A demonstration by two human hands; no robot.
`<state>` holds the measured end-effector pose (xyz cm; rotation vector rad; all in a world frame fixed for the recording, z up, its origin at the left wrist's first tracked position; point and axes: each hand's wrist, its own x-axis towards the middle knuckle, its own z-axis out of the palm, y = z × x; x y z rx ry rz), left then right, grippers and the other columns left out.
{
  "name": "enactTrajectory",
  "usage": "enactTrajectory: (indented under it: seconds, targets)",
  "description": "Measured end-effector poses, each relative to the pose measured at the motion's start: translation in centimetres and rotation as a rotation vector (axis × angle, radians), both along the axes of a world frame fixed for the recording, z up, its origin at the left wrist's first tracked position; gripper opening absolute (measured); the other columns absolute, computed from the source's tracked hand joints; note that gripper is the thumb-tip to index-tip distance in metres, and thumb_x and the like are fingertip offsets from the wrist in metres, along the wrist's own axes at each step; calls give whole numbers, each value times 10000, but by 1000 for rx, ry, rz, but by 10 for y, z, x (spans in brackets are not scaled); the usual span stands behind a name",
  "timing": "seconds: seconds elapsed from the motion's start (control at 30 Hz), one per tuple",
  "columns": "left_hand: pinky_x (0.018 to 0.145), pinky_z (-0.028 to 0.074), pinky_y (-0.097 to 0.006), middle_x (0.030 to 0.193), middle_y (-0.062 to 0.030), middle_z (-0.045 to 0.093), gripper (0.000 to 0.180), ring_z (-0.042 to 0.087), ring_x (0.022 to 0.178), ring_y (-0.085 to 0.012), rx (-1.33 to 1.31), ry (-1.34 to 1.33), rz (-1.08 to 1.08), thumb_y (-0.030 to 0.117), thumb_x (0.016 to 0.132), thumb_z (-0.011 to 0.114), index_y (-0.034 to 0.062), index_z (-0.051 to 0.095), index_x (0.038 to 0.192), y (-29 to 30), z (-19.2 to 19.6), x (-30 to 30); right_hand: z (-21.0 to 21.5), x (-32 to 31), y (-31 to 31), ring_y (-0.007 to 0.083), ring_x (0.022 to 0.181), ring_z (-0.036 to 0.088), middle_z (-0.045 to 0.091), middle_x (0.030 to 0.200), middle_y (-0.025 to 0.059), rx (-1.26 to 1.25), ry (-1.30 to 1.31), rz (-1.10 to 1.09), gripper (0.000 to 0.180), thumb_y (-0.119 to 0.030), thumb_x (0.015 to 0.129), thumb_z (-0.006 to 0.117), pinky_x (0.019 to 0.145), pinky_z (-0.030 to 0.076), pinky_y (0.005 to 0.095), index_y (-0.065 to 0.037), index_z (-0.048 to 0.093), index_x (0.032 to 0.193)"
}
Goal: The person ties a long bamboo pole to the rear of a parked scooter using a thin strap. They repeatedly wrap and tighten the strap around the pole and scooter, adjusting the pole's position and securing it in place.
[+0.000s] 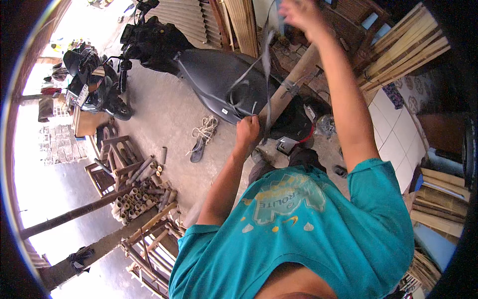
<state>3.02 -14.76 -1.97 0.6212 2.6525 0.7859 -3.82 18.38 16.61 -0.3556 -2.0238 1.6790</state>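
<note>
My left hand (247, 130) is closed in a fist beside the rear of a black motorcycle seat (219, 74), gripping a dark rubber strap (267, 94). Part of the strap lies in loose loops on the seat; another length rises toward the top of the head view. There my right hand (301, 17) is raised with the arm stretched far forward. Motion smears its fingers, so whether it holds the strap is unclear. Across the motorcycle's tail lies a thick brownish pole (301, 74), with a band wrapped around it near my left hand.
A sandal (197, 149) and a tangle of pale rope (205, 128) lie on the concrete floor. Cut bamboo pieces (137, 199) are piled at left near wooden frames. Another motorcycle (94, 89) stands at far left. Bundled bamboo strips (408, 45) lean at the right.
</note>
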Motion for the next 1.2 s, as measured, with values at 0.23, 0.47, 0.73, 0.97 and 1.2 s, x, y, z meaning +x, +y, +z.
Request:
enactTrajectory:
  seconds: [0.23,0.47,0.73,0.97,1.2]
  targets:
    - [915,427,-556,976,-305,646,472,606,947,-503,16,-335,-184,416,983,308,66,622,1027,-10,-35,-28,29,111,-58,89,669,600,622,782,4,-114,-207,237,223,-298,997,530,584,503,241,-88,579,938]
    - [852,469,-408,1041,-157,669,666,633,900,-296,268,-1121,69,538,959,280,-7,615,1144,-27,-94,-41,-220,238,-205,173,720,672,679,929,106,-876,-820,524,322,-192,998,516,643,578,324,-59,496,1290]
    - [783,531,-386,1086,-119,651,724,637,885,-234,210,-1117,66,604,985,228,15,552,1255,-27,-70,-44,-260,222,-295,184,616,670,673,889,149,-925,-532,206,545,-200,1000,510,543,559,310,-127,255,1475]
    - [807,517,-389,1152,-111,634,728,625,940,-229,334,-1119,41,629,978,259,32,513,1309,-38,-80,-48,-259,208,-272,323,675,654,662,774,204,-276,-515,-499,782,-470,878,649,623,525,405,150,355,1253]
    - [727,531,-369,1040,-110,667,624,641,837,-220,291,-1191,52,556,968,343,49,572,1249,-21,-39,-43,-133,233,-164,171,572,656,679,732,96,-335,-841,321,275,-266,922,609,535,527,325,6,624,880]
